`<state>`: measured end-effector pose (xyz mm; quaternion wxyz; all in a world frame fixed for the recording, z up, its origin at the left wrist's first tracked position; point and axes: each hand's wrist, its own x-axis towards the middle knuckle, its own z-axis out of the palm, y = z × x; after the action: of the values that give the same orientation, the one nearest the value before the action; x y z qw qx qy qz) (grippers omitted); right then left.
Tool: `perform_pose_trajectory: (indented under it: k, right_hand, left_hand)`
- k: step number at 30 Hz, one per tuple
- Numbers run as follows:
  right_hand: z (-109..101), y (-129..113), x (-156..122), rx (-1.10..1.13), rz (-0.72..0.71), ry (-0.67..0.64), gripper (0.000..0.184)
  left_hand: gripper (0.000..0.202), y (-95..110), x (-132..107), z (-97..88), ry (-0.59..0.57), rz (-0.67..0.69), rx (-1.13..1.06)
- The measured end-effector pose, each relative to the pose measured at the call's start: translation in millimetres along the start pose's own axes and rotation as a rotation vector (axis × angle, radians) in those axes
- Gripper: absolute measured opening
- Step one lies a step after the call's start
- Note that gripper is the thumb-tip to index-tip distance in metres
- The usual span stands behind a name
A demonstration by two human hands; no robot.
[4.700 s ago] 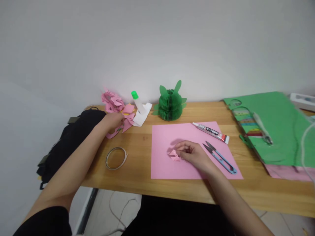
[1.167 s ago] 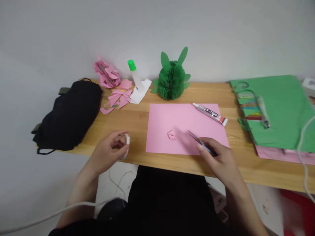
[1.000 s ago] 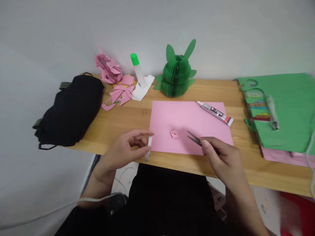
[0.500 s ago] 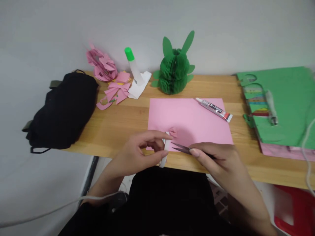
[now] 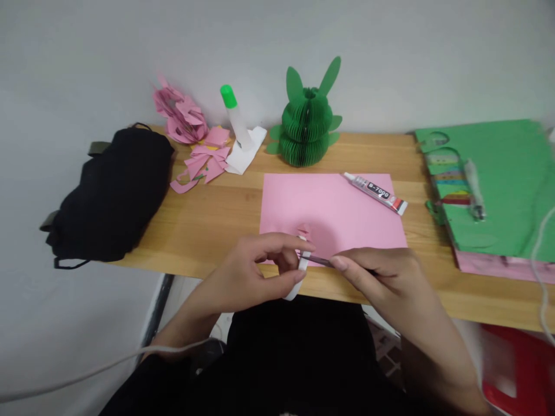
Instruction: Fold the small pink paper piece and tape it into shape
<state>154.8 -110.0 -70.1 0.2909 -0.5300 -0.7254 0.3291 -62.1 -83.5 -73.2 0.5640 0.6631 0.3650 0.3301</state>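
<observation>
My left hand (image 5: 255, 268) pinches a narrow white ring, which looks like a roll of tape (image 5: 302, 266), on edge between thumb and forefinger above the table's front edge. Slim dark tweezers (image 5: 319, 261) are held in my right hand (image 5: 384, 274), pointing left. Their tips reach the roll's rim; whether they grip tape there I cannot tell. Just beyond the roll, a small folded pink paper piece (image 5: 304, 229) lies on a pink sheet (image 5: 329, 202). A B-7000 glue tube (image 5: 376, 193) rests across the sheet's upper right.
At the back stands a green honeycomb paper figure (image 5: 306, 127). A green-capped glue stick (image 5: 236, 118) and pink paper scraps (image 5: 208, 162) are left of it. A black bag (image 5: 117, 196) lies far left, green sheets (image 5: 498, 190) far right. A white cable (image 5: 540, 271) crosses the right side.
The tweezers, tips apart and just right of the roll before, have moved left to its rim, and their arms now look together. The roll has shifted slightly right.
</observation>
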Motion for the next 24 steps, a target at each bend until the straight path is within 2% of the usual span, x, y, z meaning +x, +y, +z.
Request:
perform_pose_trajectory:
  k: [8, 11, 13, 15, 18, 19, 20, 22, 24]
  right_hand:
    - [2.7, -1.1, 2.0, -0.038, -0.064, 0.045, 0.035]
    - [6.7, 1.2, 5.4, -0.142, -0.076, 0.09, 0.036]
    - [10.3, 8.4, 7.5, -0.257, -0.037, 0.12, 0.044]
    - [12.9, 20.6, 8.7, -0.395, 0.04, 0.16, 0.053]
    - [12.1, 43.9, 7.4, -0.614, 0.213, 0.275, 0.06]
    - [10.6, 51.7, 6.4, -0.671, 0.289, 0.306, 0.057]
    - [8.7, 59.0, 5.0, -0.719, 0.369, 0.318, 0.052]
    - [5.1, 72.1, 2.2, -0.774, 0.486, 0.292, 0.04]
    - [3.6, 82.0, -0.4, -0.786, 0.518, 0.246, 0.033]
  left_hand:
    - [0.028, -1.1, -1.5, -2.2, -0.023, -0.092, -0.101]
    - [0.027, -2.1, -2.3, -2.0, -0.027, -0.14, -0.157]
    - [0.028, -3.9, -4.8, -5.2, -0.028, -0.143, -0.142]
    - [0.029, -8.9, -8.4, -14.8, 0.048, -0.115, 0.006]
    - [0.029, -24.4, -11.7, -43.1, 0.287, -0.069, 0.482]
    - [0.029, -31.0, -11.5, -55.0, 0.323, -0.094, 0.672]
    - [0.03, -37.7, -10.8, -66.7, 0.321, -0.145, 0.823]
    - [0.02, -49.2, -8.6, -86.3, 0.291, -0.181, 0.862]
    - [0.019, -55.4, -7.0, -95.4, 0.272, -0.187, 0.84]
